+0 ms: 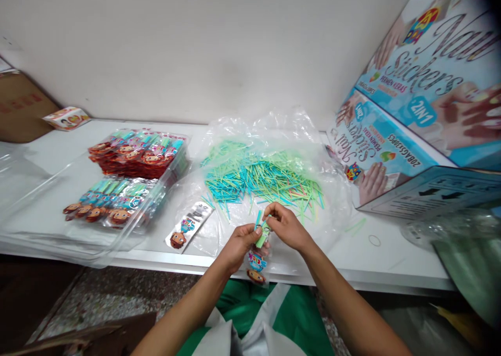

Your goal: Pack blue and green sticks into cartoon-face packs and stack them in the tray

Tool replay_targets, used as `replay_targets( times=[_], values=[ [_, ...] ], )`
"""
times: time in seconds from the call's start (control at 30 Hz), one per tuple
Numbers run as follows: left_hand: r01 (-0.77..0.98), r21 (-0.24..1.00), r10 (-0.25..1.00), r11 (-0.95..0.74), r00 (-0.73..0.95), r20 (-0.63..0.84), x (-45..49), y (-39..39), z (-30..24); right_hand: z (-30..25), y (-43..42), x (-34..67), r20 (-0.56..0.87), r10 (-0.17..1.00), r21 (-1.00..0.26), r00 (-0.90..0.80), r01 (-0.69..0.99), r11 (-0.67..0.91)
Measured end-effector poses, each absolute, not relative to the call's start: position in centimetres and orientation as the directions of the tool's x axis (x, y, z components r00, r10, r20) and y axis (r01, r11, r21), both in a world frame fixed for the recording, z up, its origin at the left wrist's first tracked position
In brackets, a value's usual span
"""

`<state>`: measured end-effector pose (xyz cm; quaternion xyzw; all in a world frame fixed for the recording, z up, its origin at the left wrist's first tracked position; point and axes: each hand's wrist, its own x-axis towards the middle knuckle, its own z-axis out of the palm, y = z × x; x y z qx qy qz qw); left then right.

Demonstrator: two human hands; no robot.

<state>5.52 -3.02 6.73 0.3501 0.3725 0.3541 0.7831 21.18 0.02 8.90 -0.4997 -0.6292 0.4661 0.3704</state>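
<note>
Wide, smooth white tabletop [391, 262] across the view. At the right edge are big glossy cardboard boxes [430, 74], stacked and tilted, printed with nail stickers. On the left sits a clear, hard plastic tray [47, 225], loaded with flat, shiny packets [136, 152] in overlapping rows. In the centre, a crinkled clear plastic bag [274, 126] lies spread under a heap of sticks [266, 178], thin, straight, blue and green.

Just in front of that heap, the left hand [240, 244] has its grip closed on a slim, glossy packet [258, 264] hanging over the tabletop's front edge. The right hand [287, 225] has its grip pinched tight on a small bundle of sticks [261, 226] at the packet's top. A thin ring [374, 239] lies flat to the right.
</note>
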Motion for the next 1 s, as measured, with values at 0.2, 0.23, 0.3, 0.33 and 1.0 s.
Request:
replay_targets(
  times=[0.2, 0.23, 0.3, 0.33, 1.0],
  values=[
    [-0.282, 0.818, 0.814, 0.501, 0.473, -0.336, 5.5, -3.0, 7.0, 9.4, -0.3, 21.2, 0.013, 0.950, -0.974, -0.312, 0.213, 0.083],
    [-0.282, 0.818, 0.813, 0.502, 0.477, -0.334, 5.5, -3.0, 7.0, 9.6, -0.3, 21.2, 0.031, 0.947, -0.971, -0.318, 0.216, 0.104],
    [-0.284, 0.817, 0.811, 0.501, 0.484, -0.329, 5.4, -3.0, 7.0, 9.8, -0.2, 21.3, 0.062, 0.944, -0.966, -0.323, 0.219, 0.139],
    [-0.284, 0.818, 0.810, 0.500, 0.487, -0.326, 5.4, -3.0, 7.0, 9.8, -0.2, 21.3, 0.072, 0.944, -0.964, -0.323, 0.220, 0.149],
    [-0.178, 0.903, 0.862, 0.391, 0.415, -0.292, 5.2, -2.8, 6.2, 10.0, -0.5, 20.7, 0.152, 0.959, -0.894, -0.240, 0.380, 0.237]
  ],
)
